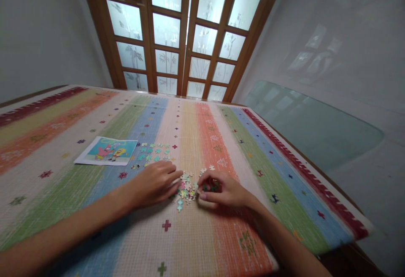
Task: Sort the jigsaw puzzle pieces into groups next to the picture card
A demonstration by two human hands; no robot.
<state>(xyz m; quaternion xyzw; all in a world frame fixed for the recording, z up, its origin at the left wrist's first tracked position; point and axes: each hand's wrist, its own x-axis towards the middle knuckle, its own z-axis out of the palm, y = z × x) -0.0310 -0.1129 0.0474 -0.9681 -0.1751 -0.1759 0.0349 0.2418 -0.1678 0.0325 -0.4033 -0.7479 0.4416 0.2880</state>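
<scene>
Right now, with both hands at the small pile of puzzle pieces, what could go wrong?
1. The left hand rests flat with its fingertips at the loose pile. A sweep could scatter it into the sorted teal pieces near the reference picture.
2. The right hand curls around a few dark pieces. Some may slip out and blend into the busy striped cloth.

small heap of loose, pastel jigsaw pieces (187, 190) flat on the striped cloth, between both hands
</scene>
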